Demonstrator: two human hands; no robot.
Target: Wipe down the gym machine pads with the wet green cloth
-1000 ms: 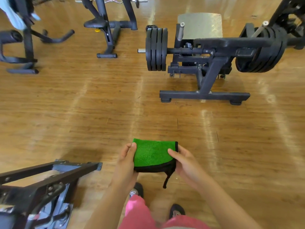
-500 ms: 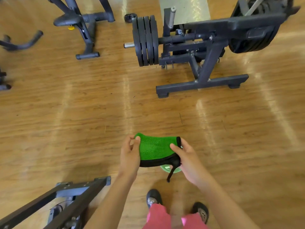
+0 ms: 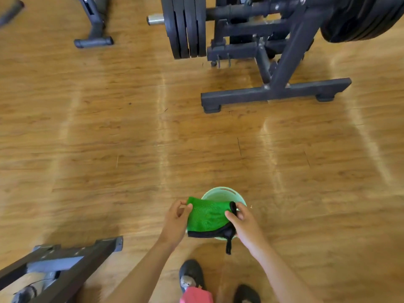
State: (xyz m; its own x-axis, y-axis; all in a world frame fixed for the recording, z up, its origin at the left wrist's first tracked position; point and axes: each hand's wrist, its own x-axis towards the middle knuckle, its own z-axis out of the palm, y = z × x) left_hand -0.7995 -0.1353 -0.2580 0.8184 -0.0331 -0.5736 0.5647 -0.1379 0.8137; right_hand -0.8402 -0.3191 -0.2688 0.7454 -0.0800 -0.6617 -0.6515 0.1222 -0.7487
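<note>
The folded green cloth, edged in black with a black loop hanging from its near right corner, is held flat in front of me. My left hand pinches its left edge. My right hand grips its right edge. The cloth hangs right above a pale green bucket standing on the floor. No machine pad shows in this view.
A black weight machine with stacked plates stands ahead on the wooden floor. Another black frame foot is at the far left. A dark machine frame lies near left. My shoes are at the bottom edge.
My view has tilted down and moved forward. The pale green bucket has come into sight under the cloth. Both hands keep hold of the cloth.
</note>
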